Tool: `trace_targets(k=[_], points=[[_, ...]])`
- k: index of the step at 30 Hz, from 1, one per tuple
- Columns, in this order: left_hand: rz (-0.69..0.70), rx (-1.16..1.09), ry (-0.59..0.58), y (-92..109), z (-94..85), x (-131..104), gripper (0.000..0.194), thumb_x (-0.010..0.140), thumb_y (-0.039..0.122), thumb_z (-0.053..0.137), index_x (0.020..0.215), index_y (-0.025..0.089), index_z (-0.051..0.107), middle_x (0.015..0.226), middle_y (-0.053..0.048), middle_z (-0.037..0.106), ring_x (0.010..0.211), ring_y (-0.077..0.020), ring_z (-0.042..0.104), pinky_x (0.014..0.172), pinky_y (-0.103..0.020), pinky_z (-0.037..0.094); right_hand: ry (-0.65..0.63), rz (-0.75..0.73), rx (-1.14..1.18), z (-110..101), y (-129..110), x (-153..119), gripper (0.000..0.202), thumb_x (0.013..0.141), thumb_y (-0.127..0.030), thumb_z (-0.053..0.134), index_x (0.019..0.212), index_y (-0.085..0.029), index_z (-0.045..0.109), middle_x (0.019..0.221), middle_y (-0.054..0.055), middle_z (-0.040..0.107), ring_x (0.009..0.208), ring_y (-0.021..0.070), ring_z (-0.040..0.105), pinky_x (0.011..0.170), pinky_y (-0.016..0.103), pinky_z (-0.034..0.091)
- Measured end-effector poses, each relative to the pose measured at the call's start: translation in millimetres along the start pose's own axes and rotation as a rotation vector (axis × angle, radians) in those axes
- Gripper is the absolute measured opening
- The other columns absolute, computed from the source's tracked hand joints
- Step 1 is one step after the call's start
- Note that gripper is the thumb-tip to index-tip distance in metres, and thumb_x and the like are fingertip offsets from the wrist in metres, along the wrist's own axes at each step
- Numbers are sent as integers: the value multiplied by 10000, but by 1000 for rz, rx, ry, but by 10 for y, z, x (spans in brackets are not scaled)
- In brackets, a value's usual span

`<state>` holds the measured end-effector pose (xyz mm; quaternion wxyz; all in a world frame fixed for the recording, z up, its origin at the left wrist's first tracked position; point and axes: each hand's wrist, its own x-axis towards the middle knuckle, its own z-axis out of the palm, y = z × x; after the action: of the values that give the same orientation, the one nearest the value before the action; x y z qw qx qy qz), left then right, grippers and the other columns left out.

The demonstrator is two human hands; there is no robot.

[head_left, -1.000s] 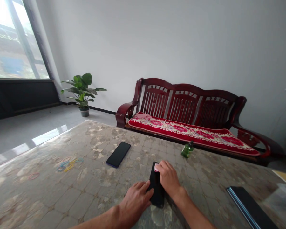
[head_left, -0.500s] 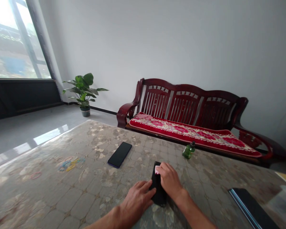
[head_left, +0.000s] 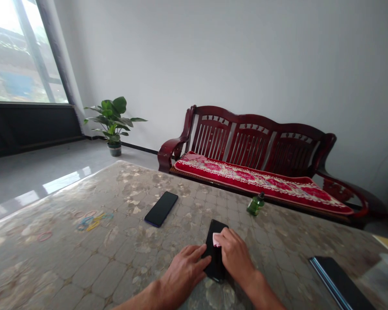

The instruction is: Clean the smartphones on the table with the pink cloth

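Note:
A black smartphone (head_left: 217, 269) lies flat on the patterned tabletop in front of me. My left hand (head_left: 187, 267) holds its left edge, with thumb and fingertips pressed on it. Pinched in my right hand (head_left: 234, 247) is a small pink cloth (head_left: 216, 239), resting on the upper part of the screen. My right palm hides part of the phone's right side. Another smartphone (head_left: 161, 209), dark-screened with a blue edge, lies farther left. Past my right hand stands a small green bottle (head_left: 256, 204) with a black top.
Several coloured rubber bands (head_left: 92, 221) lie on the table (head_left: 123, 254) at left. A dark, flat object with a striped edge (head_left: 339, 280) lies at right. Beyond the table stand a red wooden bench (head_left: 245, 144) with a floral cover and a potted plant (head_left: 114, 125).
My right hand has slid the pink cloth a little down the phone, toward me. My left hand keeps its place on the phone's edge. The view has shifted slightly.

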<state>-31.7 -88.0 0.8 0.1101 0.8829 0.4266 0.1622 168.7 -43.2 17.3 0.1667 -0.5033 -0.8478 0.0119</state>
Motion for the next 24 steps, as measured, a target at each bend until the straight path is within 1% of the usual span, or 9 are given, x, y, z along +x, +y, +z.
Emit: trace_targets(k=[3, 5, 7, 12, 16, 19, 24], points=[[10, 8, -1, -13, 6, -5, 328, 910, 224, 613, 1234, 272, 590, 1356, -40, 577, 1166, -238, 568, 1016, -366, 473, 18, 83, -58, -20, 63, 180, 312, 899, -26, 428, 881, -221, 671, 885, 36, 625, 876, 169, 552, 797, 251, 383], [14, 13, -4, -19, 10, -11, 342, 907, 218, 617, 1243, 273, 585, 1363, -42, 573, 1168, -242, 569, 1016, -371, 474, 25, 105, -83, -21, 79, 232, 306, 901, -31, 429, 841, -216, 665, 867, 37, 622, 863, 166, 554, 789, 248, 379], [18, 14, 1, -25, 19, -14, 338, 905, 220, 617, 1238, 275, 588, 1355, -43, 578, 1154, -243, 577, 1010, -376, 480, 27, 80, -69, -14, 74, 203, 311, 901, -28, 427, 833, -221, 661, 866, 31, 617, 866, 162, 553, 785, 245, 376], [30, 22, 21, -36, 40, -10, 325, 903, 225, 621, 1222, 276, 588, 1335, -42, 588, 1135, -246, 584, 990, -399, 497, 32, -28, 8, 7, 43, 14, 316, 898, -21, 427, 866, -226, 664, 866, 23, 597, 867, 162, 533, 787, 243, 374], [45, 60, 14, -37, 32, -5, 339, 890, 212, 640, 1222, 257, 586, 1334, -58, 588, 1135, -256, 586, 980, -412, 508, 64, -25, 15, 10, 33, -6, 325, 887, -7, 414, 835, -218, 656, 840, 26, 585, 836, 165, 520, 764, 248, 370], [56, 90, 17, -38, 27, -2, 343, 883, 209, 652, 1218, 247, 589, 1329, -66, 592, 1126, -259, 592, 975, -416, 514, 64, -18, -18, 16, 28, 9, 312, 879, -10, 428, 826, -219, 653, 843, 29, 587, 842, 171, 519, 762, 255, 367], [81, 110, 51, -45, 46, 10, 325, 894, 223, 642, 1214, 244, 590, 1307, -67, 606, 1103, -252, 606, 960, -407, 526, 41, -6, -44, 35, 64, 70, 293, 894, -35, 449, 895, -233, 666, 894, 30, 613, 887, 176, 533, 802, 260, 375]])
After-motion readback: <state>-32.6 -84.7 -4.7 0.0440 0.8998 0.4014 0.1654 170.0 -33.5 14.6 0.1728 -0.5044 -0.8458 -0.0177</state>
